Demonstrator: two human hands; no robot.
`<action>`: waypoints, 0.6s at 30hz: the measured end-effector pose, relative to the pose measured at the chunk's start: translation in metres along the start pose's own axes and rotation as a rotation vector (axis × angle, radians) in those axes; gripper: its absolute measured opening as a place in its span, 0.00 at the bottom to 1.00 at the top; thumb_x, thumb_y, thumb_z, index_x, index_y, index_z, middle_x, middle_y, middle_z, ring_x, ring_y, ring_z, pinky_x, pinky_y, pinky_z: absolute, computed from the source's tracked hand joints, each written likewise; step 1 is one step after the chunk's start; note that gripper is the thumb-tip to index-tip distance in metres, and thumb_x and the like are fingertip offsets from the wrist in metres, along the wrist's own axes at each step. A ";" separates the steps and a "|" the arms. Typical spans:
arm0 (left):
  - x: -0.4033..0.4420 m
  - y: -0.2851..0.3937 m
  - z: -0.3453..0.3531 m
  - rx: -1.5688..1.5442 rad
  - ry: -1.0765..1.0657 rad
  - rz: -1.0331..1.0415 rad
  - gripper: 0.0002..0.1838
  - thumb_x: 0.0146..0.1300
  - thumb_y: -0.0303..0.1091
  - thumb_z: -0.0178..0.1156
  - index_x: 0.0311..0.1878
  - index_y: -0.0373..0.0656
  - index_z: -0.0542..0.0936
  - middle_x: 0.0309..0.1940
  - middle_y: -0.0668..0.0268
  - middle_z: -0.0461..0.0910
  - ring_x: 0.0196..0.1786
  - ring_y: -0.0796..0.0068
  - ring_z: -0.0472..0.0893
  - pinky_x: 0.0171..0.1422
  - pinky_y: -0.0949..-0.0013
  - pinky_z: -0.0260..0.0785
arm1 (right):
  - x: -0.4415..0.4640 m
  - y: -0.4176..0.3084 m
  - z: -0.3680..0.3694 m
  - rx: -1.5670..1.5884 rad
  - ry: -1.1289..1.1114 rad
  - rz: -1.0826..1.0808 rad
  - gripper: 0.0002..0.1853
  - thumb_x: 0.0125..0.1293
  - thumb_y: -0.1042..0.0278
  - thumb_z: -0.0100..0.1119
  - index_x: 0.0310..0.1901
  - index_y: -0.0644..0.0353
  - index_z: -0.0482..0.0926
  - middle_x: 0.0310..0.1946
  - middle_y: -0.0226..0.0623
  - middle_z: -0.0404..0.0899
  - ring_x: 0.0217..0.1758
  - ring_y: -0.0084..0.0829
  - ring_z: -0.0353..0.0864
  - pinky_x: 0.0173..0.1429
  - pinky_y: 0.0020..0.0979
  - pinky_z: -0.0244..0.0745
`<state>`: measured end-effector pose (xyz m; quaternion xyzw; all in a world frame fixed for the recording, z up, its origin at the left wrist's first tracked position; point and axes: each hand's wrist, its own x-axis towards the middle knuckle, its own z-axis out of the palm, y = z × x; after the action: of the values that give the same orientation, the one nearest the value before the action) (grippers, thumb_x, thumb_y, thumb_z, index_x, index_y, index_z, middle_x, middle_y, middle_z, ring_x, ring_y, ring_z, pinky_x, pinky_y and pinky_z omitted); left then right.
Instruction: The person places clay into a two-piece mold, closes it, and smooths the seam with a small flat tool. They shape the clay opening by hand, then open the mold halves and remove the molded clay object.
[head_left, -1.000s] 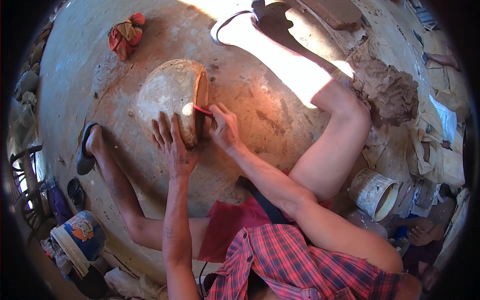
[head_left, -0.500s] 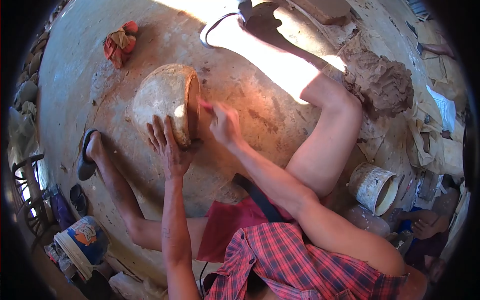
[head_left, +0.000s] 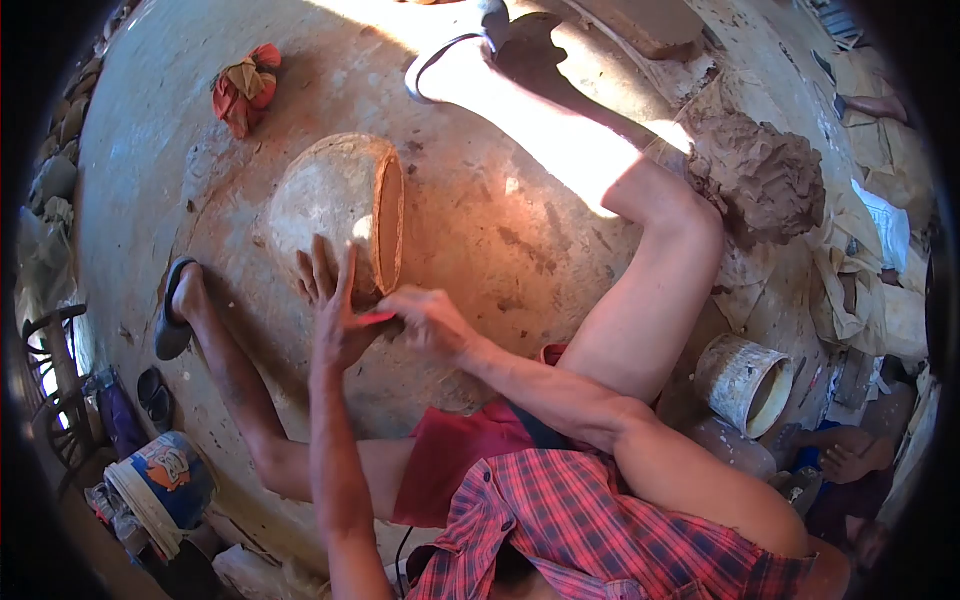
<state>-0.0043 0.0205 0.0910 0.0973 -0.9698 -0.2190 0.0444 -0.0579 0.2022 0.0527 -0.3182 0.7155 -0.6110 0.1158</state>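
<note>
A round, greyish clay pot lies on its side on the floor, its reddish rim turned to the right. My left hand rests on the lower side of the pot with its fingers spread. Close by its thumb, just below the rim, my right hand is closed around a small red piece, most of which my fingers hide. The kind of piece cannot be made out.
My legs bracket the pot. A heap of wet clay sits beyond my right knee, and a crumpled orange cloth lies past the pot. A stained bucket is at right, a blue-and-white bucket at lower left. Another person's hand shows far right.
My right hand has moved down from the pot's opening to beside my left thumb, bringing the red piece along. My left hand has shifted slightly down and its fingers are spread wider.
</note>
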 end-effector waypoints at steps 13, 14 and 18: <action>-0.019 -0.007 0.000 -1.009 0.166 -0.052 0.11 0.71 0.25 0.64 0.55 0.37 0.85 0.82 0.50 0.69 0.92 0.59 0.45 0.89 0.56 0.41 | 0.170 -0.013 -0.119 -0.286 0.396 -0.104 0.08 0.75 0.76 0.58 0.53 0.64 0.79 0.32 0.42 0.83 0.35 0.38 0.86 0.42 0.37 0.81; -0.017 0.008 0.001 -0.957 0.213 -0.128 0.07 0.71 0.24 0.61 0.50 0.39 0.82 0.82 0.47 0.67 0.91 0.56 0.47 0.90 0.53 0.39 | 0.205 -0.008 -0.137 -0.406 0.487 -0.094 0.06 0.74 0.74 0.59 0.49 0.64 0.79 0.30 0.43 0.83 0.33 0.40 0.86 0.41 0.38 0.80; -0.022 0.008 0.024 -0.649 0.258 -0.193 0.09 0.74 0.34 0.56 0.53 0.44 0.75 0.83 0.45 0.65 0.90 0.47 0.50 0.90 0.43 0.35 | 0.361 0.009 -0.211 -0.737 0.531 -0.202 0.07 0.71 0.67 0.65 0.43 0.60 0.87 0.38 0.53 0.88 0.43 0.54 0.89 0.47 0.51 0.82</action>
<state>0.0132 0.0423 0.0722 0.1963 -0.8224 -0.5047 0.1742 -0.4559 0.1563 0.1726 -0.2386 0.8553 -0.3846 -0.2523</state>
